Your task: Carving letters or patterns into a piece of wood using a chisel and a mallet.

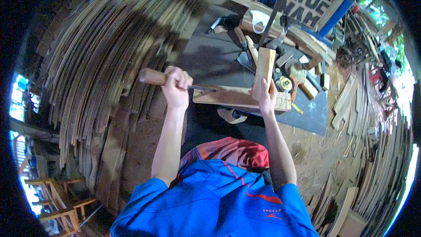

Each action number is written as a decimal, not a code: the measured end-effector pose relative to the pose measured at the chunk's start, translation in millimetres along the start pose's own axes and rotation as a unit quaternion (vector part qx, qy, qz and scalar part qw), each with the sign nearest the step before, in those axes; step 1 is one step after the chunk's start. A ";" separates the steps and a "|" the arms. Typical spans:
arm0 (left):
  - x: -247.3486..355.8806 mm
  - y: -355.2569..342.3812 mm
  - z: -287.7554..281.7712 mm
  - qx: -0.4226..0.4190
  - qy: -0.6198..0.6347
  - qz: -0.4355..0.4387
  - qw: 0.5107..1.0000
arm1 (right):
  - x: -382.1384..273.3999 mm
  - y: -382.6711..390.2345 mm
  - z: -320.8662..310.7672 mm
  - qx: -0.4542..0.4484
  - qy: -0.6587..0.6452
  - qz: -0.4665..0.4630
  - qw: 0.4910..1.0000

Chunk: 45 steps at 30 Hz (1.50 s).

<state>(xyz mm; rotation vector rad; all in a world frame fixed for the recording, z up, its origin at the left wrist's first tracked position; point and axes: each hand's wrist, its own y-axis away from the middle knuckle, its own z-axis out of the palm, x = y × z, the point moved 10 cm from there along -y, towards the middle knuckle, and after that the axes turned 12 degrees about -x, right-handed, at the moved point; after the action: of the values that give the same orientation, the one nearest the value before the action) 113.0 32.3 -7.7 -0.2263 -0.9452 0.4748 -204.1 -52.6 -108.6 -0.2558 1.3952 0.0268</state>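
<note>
My left hand [176,85] is closed around a chisel. The chisel's round wooden handle [151,77] sticks out on the left, and its thin dark blade [202,88] reaches right to the top of a wooden board [232,96]. That board lies crosswise in front of me. Gripped in my right hand [266,96] is a pale, club-like wooden block [265,63], wider at its far end. It stands out away from me over the board's right part; whether it touches the board I cannot tell.
Beyond the board, a dark mat [210,46] carries a tape measure [284,84], a wide brush [298,74], a white face mask [259,21] and several hand tools. Long wood strips [109,48] are stacked at left. Offcuts [346,101] lie at right, near a blue machine frame [335,15].
</note>
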 end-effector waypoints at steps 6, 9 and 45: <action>17.4 16.6 -28.0 0.118 0.056 -0.010 0.991 | -13.4 2.3 -17.0 0.123 0.117 -0.025 0.985; 8.8 13.0 -19.3 0.113 0.069 -0.034 0.991 | -1.6 2.6 -34.1 0.163 0.119 -0.033 0.979; -70.3 -57.3 111.1 -0.181 -0.057 -0.079 0.979 | -8.9 16.5 -88.9 0.161 0.157 -0.009 0.974</action>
<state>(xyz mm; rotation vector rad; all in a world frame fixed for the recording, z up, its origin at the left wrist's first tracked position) 3.8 -54.0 27.2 -0.4535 -1.1496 0.1665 -294.7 -52.7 -116.2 -0.0005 1.6852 -0.2637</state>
